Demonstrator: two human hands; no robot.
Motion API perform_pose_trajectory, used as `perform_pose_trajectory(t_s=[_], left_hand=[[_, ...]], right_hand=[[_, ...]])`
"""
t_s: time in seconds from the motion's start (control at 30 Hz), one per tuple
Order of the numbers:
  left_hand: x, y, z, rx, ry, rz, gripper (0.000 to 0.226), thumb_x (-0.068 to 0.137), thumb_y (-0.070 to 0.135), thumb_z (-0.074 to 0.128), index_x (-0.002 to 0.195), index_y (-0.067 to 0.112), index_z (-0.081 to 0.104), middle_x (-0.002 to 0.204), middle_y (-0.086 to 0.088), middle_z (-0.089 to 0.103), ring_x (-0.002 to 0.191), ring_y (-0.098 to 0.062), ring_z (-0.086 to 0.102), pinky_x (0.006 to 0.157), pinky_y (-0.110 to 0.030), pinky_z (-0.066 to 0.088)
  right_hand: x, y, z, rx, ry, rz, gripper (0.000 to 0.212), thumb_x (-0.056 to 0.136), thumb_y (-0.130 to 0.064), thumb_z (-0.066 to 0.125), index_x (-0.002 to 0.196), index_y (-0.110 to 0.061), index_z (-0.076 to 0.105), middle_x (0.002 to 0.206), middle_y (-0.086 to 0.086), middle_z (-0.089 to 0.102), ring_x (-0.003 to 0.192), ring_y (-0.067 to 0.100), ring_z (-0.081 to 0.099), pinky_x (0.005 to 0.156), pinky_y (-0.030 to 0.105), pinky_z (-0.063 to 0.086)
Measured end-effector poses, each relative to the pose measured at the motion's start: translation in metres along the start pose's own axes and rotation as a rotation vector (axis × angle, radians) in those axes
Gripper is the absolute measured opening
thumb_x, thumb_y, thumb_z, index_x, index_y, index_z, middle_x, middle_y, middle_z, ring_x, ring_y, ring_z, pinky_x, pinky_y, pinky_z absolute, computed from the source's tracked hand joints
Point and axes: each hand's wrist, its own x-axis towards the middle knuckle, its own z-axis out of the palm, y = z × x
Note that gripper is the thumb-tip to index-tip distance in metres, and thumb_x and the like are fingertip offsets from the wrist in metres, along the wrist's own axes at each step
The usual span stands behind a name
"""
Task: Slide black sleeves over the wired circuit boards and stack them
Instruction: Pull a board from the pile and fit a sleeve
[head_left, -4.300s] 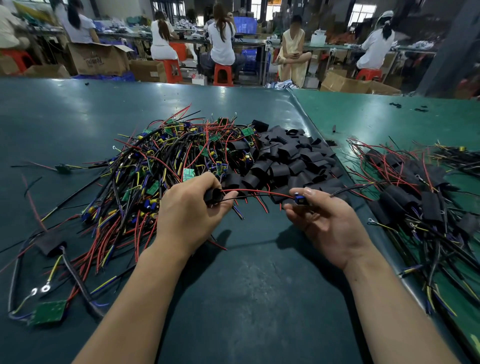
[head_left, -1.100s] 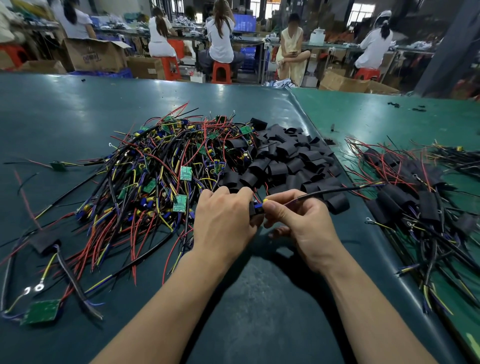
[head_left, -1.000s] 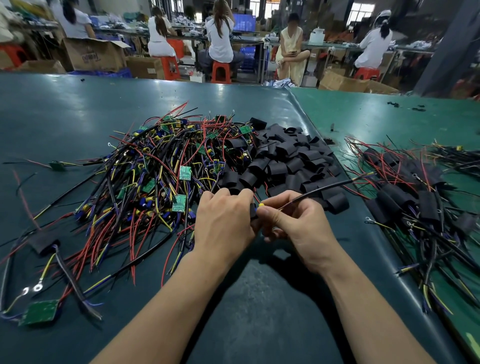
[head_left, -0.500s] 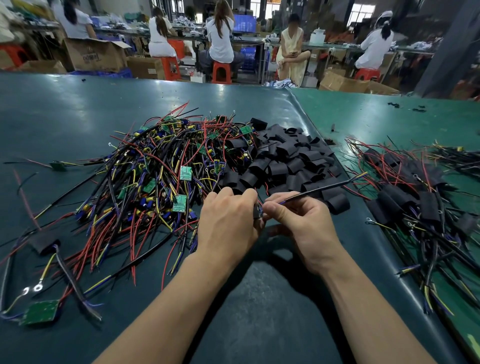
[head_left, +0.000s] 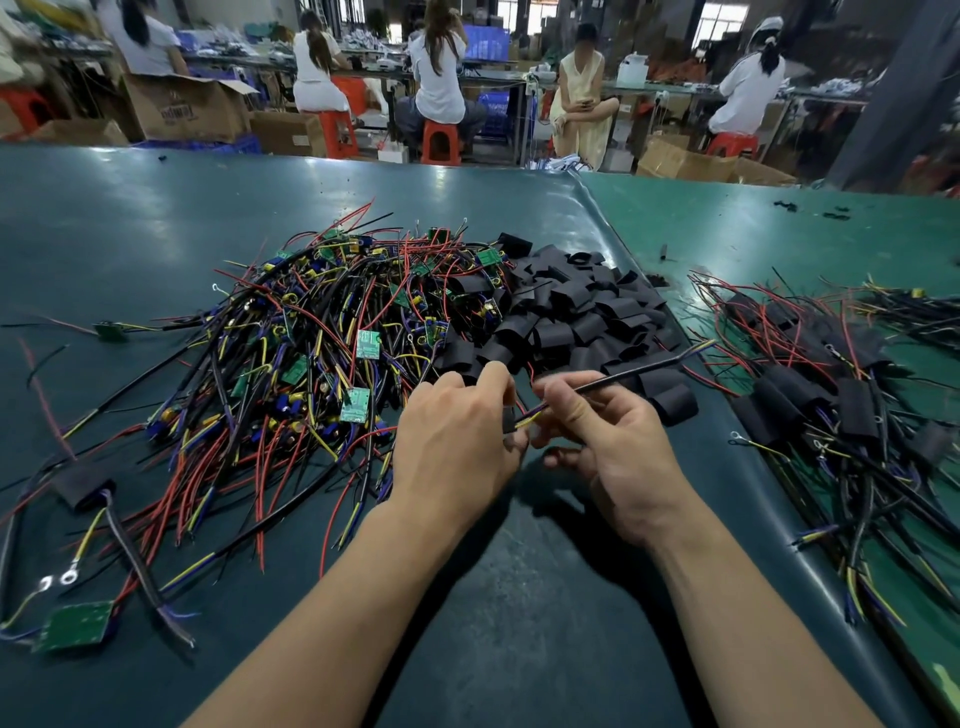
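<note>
My left hand (head_left: 452, 441) grips a black sleeve (head_left: 508, 420) at the table's middle; the sleeve is mostly hidden behind my fingers. My right hand (head_left: 608, 441) pinches the black wire bundle (head_left: 639, 371) of a circuit board, and its yellow and purple wires enter the sleeve. The bundle sticks out up and to the right. A heap of bare wired circuit boards (head_left: 322, 353) lies to the left. Loose black sleeves (head_left: 576, 317) are piled behind my hands. Sleeved boards (head_left: 810, 405) are stacked at the right.
The dark green table (head_left: 130, 234) meets a lighter green mat (head_left: 753, 234) at a raised seam. A loose green board (head_left: 78, 623) and a sleeved one (head_left: 83, 483) lie at the near left. Several seated people work beyond the far edge.
My hands came together from apart. In the last second my right hand has drawn the wire bundle a little to the right, and more of the yellow and purple wires shows between my hands.
</note>
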Motion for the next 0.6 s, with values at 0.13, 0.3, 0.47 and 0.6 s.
perform_pose_trajectory(t_s=[0.13, 0.3, 0.47, 0.6], left_hand=[[-0.0013, 0.0015, -0.0003, -0.012, 0.005, 0.037, 0.041, 0.056, 0.025, 0.091, 0.083, 0.012, 0.063, 0.055, -0.005, 0.056, 0.054, -0.028, 0.052, 0.053, -0.031, 0.039], [-0.0001, 0.0003, 0.0008, 0.023, -0.045, 0.073, 0.038, 0.067, 0.024, 0.081, 0.098, 0.015, 0.061, 0.062, -0.003, 0.06, 0.067, -0.028, 0.054, 0.06, -0.035, 0.04], [0.0009, -0.003, -0.0015, -0.092, -0.115, 0.134, 0.071, 0.075, 0.026, 0.076, 0.138, 0.014, 0.047, 0.097, -0.003, 0.065, 0.087, -0.027, 0.049, 0.079, -0.042, 0.044], [-0.0005, -0.0028, -0.0051, -0.085, -0.12, 0.245, 0.098, 0.066, 0.019, 0.079, 0.151, 0.009, 0.031, 0.116, -0.009, 0.057, 0.1, -0.03, 0.049, 0.087, -0.044, 0.044]], right_hand=[[-0.0001, 0.0017, 0.0005, 0.056, 0.015, -0.009, 0.027, 0.068, -0.025, 0.076, 0.083, -0.005, 0.065, 0.063, 0.012, 0.068, 0.054, 0.019, 0.066, 0.046, 0.022, 0.05], [0.0006, 0.0037, -0.0016, 0.002, -0.015, -0.024, 0.02, 0.067, -0.031, 0.081, 0.08, -0.017, 0.075, 0.071, 0.009, 0.07, 0.06, 0.021, 0.068, 0.049, 0.025, 0.052], [-0.002, 0.007, 0.0016, -0.154, -0.125, 0.041, 0.033, 0.067, -0.045, 0.079, 0.099, -0.035, 0.075, 0.07, -0.005, 0.067, 0.054, 0.006, 0.056, 0.044, 0.017, 0.042], [-0.0033, -0.0018, -0.0033, -0.049, -0.053, 0.031, 0.024, 0.073, -0.025, 0.076, 0.096, -0.026, 0.077, 0.075, 0.01, 0.071, 0.057, 0.019, 0.065, 0.047, 0.023, 0.051]])
